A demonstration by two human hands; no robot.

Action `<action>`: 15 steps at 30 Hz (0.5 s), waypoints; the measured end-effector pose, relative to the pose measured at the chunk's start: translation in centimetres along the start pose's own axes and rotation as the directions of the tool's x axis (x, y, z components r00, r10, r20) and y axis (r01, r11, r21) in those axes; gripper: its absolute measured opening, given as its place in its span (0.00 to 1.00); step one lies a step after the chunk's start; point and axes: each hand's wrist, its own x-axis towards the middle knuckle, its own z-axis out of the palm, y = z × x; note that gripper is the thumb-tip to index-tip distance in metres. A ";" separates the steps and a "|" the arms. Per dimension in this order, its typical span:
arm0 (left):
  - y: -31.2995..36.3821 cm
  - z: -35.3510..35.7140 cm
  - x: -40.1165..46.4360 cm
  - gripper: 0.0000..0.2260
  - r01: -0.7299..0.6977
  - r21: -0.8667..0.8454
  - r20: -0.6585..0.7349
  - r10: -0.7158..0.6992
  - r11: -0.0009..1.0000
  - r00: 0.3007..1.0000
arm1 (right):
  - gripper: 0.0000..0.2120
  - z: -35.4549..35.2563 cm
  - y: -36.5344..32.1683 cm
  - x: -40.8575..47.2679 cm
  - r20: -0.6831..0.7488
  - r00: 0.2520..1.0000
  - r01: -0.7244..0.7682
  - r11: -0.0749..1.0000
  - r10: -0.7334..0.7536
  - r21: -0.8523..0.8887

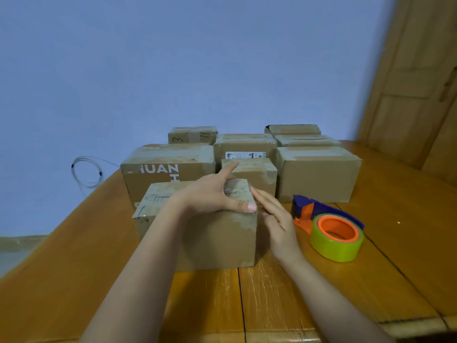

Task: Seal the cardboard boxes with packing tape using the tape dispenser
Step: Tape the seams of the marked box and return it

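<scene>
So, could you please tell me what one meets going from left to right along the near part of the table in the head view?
Near box → right hand → tape dispenser.

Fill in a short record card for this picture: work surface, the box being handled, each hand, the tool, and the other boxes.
surface: wooden table
near box: closed, at the front
left hand: resting on the near box's top, fingers straight
right hand: flat against its right side
tape dispenser: on the table right of the near box, untouched
other boxes: closed, in rows behind
</scene>
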 end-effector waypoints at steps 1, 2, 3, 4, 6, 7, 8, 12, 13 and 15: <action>0.0 0.0 0.0 0.54 0.004 -0.011 0.001 -0.004 1.000 1.000 | 0.20 0.0 0.0 0.0 -0.008 1.000 -0.013 1.000 0.013 0.007; -0.1 0.0 0.1 0.54 0.005 -0.018 0.002 -0.005 1.000 1.000 | 0.19 -0.1 -0.1 -0.1 -0.018 0.999 -0.026 1.000 0.026 0.013; -0.1 0.0 0.1 0.54 0.003 -0.019 0.005 -0.003 1.000 1.000 | 0.19 -0.1 0.0 -0.2 -0.031 0.999 -0.040 0.999 0.041 0.019; -0.1 0.0 0.1 0.54 0.001 -0.012 0.010 -0.001 1.000 1.000 | 0.20 -0.1 0.0 -0.2 -0.047 0.998 -0.044 0.999 0.044 0.014; -0.1 0.1 0.1 0.54 -0.004 0.014 0.017 0.004 1.000 1.000 | 0.19 0.0 0.1 -0.3 -0.094 0.996 0.005 0.998 -0.011 -0.062; -0.1 0.0 0.1 0.53 -0.006 0.023 0.015 0.006 1.000 1.000 | 0.20 0.1 0.2 -0.4 -0.120 0.991 0.042 0.993 -0.055 -0.113; 0.0 0.0 0.1 0.53 -0.005 0.027 0.013 0.005 1.000 1.000 | 0.21 0.1 0.3 -0.4 -0.147 0.985 0.066 0.988 -0.087 -0.142; 0.0 -0.1 0.1 0.53 -0.003 0.022 0.013 0.003 1.000 1.000 | 0.16 -0.1 0.1 0.5 -0.261 0.964 0.029 0.996 -0.050 -0.083; 0.1 -0.1 0.1 0.53 -0.002 0.025 0.014 0.002 1.000 1.000 | 0.14 0.0 0.0 1.3 -0.267 0.964 -0.014 0.999 0.003 -0.043; 0.1 -0.1 0.1 0.54 0.000 0.028 0.015 -0.001 1.000 1.000 | 0.14 0.5 -0.3 2.9 -0.217 0.965 -0.128 0.987 0.146 0.094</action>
